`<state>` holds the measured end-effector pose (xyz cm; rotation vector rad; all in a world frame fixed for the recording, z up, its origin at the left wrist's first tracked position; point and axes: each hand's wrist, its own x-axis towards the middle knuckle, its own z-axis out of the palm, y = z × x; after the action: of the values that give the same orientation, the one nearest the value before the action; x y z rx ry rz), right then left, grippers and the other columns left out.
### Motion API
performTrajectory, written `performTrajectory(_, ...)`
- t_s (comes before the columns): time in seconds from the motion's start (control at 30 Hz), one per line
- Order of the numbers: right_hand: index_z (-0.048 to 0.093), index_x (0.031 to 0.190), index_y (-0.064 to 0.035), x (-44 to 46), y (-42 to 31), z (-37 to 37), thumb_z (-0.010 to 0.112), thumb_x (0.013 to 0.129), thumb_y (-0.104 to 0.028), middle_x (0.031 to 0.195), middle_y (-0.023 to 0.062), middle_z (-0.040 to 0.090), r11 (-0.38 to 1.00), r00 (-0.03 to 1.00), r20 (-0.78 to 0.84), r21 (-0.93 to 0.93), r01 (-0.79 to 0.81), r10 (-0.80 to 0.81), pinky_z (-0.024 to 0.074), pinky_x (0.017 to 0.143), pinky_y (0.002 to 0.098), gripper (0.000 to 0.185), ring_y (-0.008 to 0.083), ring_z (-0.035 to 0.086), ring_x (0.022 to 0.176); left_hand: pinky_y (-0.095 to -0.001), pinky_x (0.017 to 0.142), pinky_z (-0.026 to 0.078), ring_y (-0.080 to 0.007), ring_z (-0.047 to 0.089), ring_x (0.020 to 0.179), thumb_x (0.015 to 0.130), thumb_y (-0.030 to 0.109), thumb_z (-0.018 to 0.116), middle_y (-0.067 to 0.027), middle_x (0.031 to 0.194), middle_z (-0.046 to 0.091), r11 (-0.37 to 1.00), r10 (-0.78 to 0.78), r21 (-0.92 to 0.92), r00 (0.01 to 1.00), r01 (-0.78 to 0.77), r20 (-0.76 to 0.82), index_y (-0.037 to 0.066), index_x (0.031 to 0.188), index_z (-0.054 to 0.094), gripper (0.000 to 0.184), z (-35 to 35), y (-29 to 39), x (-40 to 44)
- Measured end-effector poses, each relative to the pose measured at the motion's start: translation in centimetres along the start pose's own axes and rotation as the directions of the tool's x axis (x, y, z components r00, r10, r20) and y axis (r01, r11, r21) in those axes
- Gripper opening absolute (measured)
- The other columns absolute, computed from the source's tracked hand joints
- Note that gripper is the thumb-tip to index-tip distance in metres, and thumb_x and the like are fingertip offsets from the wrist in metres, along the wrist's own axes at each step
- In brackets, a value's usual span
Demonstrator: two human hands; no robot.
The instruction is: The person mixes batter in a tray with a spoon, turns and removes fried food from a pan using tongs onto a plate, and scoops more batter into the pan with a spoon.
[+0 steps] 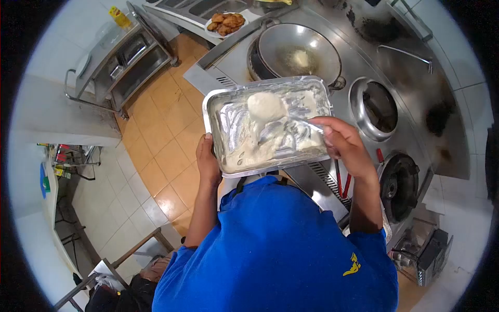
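Observation:
A rectangular metal tray (208, 112) is held up in front of my body, its bottom smeared with pale, thick batter (249, 156). My left hand (208, 162) grips the tray's left rim, thumb on top. Over the right side of the tray, my right hand (344, 141) is closed around the handle of a ladle (267, 106). The ladle's round bowl is coated in batter and sits in the tray's upper middle. Just beyond the tray stands a wok (278, 41) with a pale lump of batter (301, 58) in it.
A plate of browned fried pieces (226, 23) lies at the back left of the steel counter. To the right are a metal burner ring (382, 106), a black burner (398, 182) and a red-handled tool (343, 182). A steel trolley (138, 70) stands at left on the tiled floor.

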<state>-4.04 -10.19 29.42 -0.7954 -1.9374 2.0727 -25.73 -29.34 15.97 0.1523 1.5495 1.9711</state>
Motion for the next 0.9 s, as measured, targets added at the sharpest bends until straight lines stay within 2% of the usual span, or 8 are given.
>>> performTrajectory(0.1, 0.056, 0.115, -0.0008, -0.3, -0.5, 0.0, 0.042, 0.093, -0.013, 0.064, -0.0036, 0.045, 0.966, 0.969, -0.115, -0.163, 0.201, -0.221, 0.0329, 0.050, 0.0221, 0.029, 0.0058, 0.040, 0.056, -0.0251, 0.071, 0.040, -0.0098, 0.048, 0.074, 0.096, 0.027, 0.039, -0.0028, 0.081, 0.054, 1.000, 0.015, 0.003, 1.000, -0.015, 0.006, 0.003, 0.088, 0.053, 0.029, 0.2, 0.2, 0.1)
performTrajectory(0.17, 0.056, 0.116, -0.0027, 0.4, 1.0, 0.1, 0.043, 0.090, -0.008, 0.065, 0.0012, 0.047, 0.802, 0.884, -0.019, -0.430, 0.414, -0.466, 0.0372, 0.052, 0.0263, 0.029, 0.0124, 0.046, 0.058, -0.0251, 0.072, 0.041, -0.0104, 0.049, 0.076, 0.096, 0.027, 0.039, -0.0038, 0.083, 0.055, 1.000, 0.005, -0.003, 1.000, -0.005, 0.008, 0.002, 0.091, 0.054, 0.030, 0.2, 0.3, 0.1)
performTrajectory(0.23, 0.058, 0.114, -0.0050, 0.3, 1.9, 0.6, 0.046, 0.085, -0.002, 0.068, 0.0043, 0.047, 0.654, 0.869, 0.062, -0.632, 0.415, -0.491, 0.0398, 0.055, 0.0277, 0.032, 0.0162, 0.049, 0.061, -0.0252, 0.072, 0.042, -0.0109, 0.051, 0.077, 0.096, 0.027, 0.039, -0.0048, 0.085, 0.056, 1.000, -0.012, 0.000, 1.000, 0.012, 0.016, 0.001, 0.093, 0.054, 0.031, 0.2, 0.7, 0.2)
performTrajectory(0.3, 0.061, 0.111, -0.0078, -0.7, 2.3, 1.6, 0.050, 0.078, 0.006, 0.072, 0.0059, 0.046, 0.563, 0.942, 0.054, -0.790, 0.244, -0.332, 0.0407, 0.058, 0.0263, 0.037, 0.0172, 0.051, 0.065, -0.0253, 0.073, 0.042, -0.0114, 0.052, 0.078, 0.096, 0.027, 0.039, -0.0058, 0.087, 0.058, 1.000, -0.029, 0.004, 0.999, 0.029, 0.023, 0.001, 0.095, 0.055, 0.031, 0.6, 1.2, 0.6)
performTrajectory(0.33, 0.063, 0.109, -0.0111, -0.8, 2.8, 1.9, 0.051, 0.067, 0.015, 0.072, 0.0104, 0.044, 0.513, 0.927, 0.057, -0.819, 0.255, -0.370, 0.0411, 0.058, 0.0273, 0.051, 0.0200, 0.052, 0.064, -0.0261, 0.075, 0.043, -0.0124, 0.053, 0.080, 0.095, 0.029, 0.039, -0.0063, 0.089, 0.057, 0.999, -0.027, 0.041, 0.999, 0.026, 0.044, 0.001, 0.097, 0.054, 0.032, 0.6, 1.3, 0.9)
performTrajectory(0.53, 0.059, 0.107, -0.0109, -3.0, 3.6, 2.4, 0.053, 0.072, 0.008, 0.082, 0.0114, 0.051, 0.592, 0.931, 0.008, -0.769, 0.239, -0.365, 0.0459, 0.063, 0.0383, 0.040, 0.0279, 0.057, 0.071, -0.0275, 0.075, 0.044, -0.0142, 0.054, 0.081, 0.093, 0.031, 0.041, -0.0069, 0.091, 0.057, 0.997, -0.023, 0.081, 0.995, 0.015, 0.099, 0.000, 0.101, 0.054, 0.035, -0.4, 1.1, 1.9)
performTrajectory(0.73, 0.057, 0.110, -0.0101, -2.7, 3.7, 3.3, 0.053, 0.078, 0.004, 0.086, 0.0165, 0.055, 0.647, 0.945, -0.100, -0.751, 0.133, -0.312, 0.0474, 0.069, 0.0398, 0.035, 0.0325, 0.059, 0.077, -0.0239, 0.071, 0.042, -0.0100, 0.051, 0.076, 0.096, 0.027, 0.039, -0.0041, 0.085, 0.056, 0.999, -0.023, 0.032, 0.992, 0.019, 0.121, 0.001, 0.094, 0.054, 0.030, -0.2, 1.3, 2.4)
performTrajectory(0.9, 0.057, 0.112, -0.0092, -2.2, 5.4, 2.0, 0.057, 0.081, -0.003, 0.091, 0.0161, 0.060, 0.639, 0.927, -0.079, -0.745, 0.190, -0.368, 0.0485, 0.070, 0.0379, 0.032, 0.0316, 0.061, 0.081, -0.0234, 0.071, 0.041, -0.0094, 0.051, 0.077, 0.095, 0.026, 0.039, -0.0031, 0.085, 0.056, 0.998, -0.010, 0.063, 0.993, 0.003, 0.120, 0.001, 0.095, 0.055, 0.029, 0.0, 2.0, 2.2)
